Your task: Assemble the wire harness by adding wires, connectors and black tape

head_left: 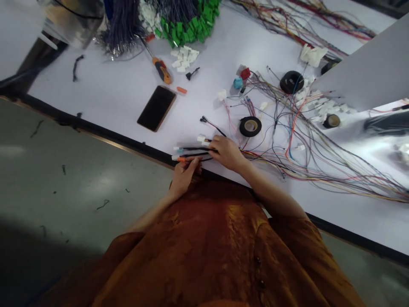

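A wiring harness lies along the front of the table. Its left end splits into black-wrapped branches tipped with small connectors. My left hand is at the table's edge, fingers closed on one black-wrapped branch just behind a white connector with an orange piece. To its right, my right hand is closed over the branches, thumb and fingertips pinching them. A white connector and a white-and-teal connector stick out left of my right fingers. How many wires each hand grips is hidden.
Behind my hands lie black tape rolls, a red connector and a blue connector. A phone, a screwdriver and green-ended wire bundles are further left. A grey panel stands at right.
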A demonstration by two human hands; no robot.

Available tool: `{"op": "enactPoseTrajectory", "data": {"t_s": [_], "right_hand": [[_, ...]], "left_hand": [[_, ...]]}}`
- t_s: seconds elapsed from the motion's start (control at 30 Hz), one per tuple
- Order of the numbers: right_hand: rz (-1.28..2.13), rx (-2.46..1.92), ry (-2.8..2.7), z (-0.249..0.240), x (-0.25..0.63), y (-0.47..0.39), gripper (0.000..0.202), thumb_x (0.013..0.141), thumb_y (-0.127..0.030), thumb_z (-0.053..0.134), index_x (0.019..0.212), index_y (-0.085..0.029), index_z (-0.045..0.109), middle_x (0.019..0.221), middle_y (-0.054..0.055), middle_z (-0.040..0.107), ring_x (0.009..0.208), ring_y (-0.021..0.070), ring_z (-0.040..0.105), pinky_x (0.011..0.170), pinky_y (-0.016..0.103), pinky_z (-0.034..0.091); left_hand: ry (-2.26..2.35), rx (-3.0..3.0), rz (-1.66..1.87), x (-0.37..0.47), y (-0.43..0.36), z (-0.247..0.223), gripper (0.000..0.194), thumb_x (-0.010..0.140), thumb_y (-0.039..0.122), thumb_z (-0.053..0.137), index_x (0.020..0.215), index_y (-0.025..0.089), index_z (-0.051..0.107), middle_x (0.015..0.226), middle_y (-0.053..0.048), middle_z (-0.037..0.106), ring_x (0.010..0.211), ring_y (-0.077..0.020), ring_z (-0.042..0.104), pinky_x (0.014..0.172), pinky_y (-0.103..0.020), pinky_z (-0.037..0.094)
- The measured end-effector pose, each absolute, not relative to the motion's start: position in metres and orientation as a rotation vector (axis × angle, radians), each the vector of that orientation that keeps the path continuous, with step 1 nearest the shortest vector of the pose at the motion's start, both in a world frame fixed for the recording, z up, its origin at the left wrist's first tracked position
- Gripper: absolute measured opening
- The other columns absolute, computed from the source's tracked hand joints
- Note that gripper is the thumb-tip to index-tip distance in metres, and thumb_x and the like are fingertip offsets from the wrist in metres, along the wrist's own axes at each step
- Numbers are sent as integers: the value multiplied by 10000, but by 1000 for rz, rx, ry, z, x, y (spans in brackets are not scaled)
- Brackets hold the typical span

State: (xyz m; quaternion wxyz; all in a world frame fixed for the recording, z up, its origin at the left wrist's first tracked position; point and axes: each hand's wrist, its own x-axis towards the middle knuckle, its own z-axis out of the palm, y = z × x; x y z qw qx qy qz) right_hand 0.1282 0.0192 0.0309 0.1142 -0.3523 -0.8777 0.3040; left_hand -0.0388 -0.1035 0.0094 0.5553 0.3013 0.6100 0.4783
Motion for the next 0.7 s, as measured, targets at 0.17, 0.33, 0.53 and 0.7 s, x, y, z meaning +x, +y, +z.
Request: {"op": "enactPoseTrajectory", "data": {"t_s": [0.17, 0.33, 0.53, 0.7], "right_hand": [[1268, -1063, -2018, 32, 136, 29, 109, 836, -276, 630, 784, -183, 650, 778, 11, 582, 725, 143, 524, 694, 285, 393], [1511, -1178, -1709, 39, 137, 32, 233, 835, -410, 625, 811, -179, 651, 653, -31, 513, 605, 104, 416, 591, 259, 311], [1656, -1264, -1622, 47, 140, 41, 283, 813, -453, 613, 732, -183, 583, 547, -66, 404, 516, 75, 323, 504, 240, 211], [1678, -1210, -1522, 46, 132, 47, 265, 754, -436, 661, 818, -185, 610, 594, -64, 456, 544, 72, 346, 513, 229, 243]], "left_hand": [[1419, 776, 1355, -44, -59, 9, 372, 873, 489, 679, 709, 155, 699, 799, -44, 685, 631, -93, 604, 599, -231, 505], [1241, 862, 1376, -46, -12, 19, 364, 832, 509, 727, 762, 152, 715, 685, -19, 636, 559, -80, 558, 581, -245, 499], [1145, 819, 1395, -41, 16, 29, 388, 783, 492, 784, 959, 148, 750, 646, 20, 592, 505, -61, 514, 508, -214, 469], [1140, 849, 1406, -38, 30, 33, 388, 752, 501, 804, 860, 131, 760, 590, 25, 572, 491, -54, 500, 490, -193, 436]]}}
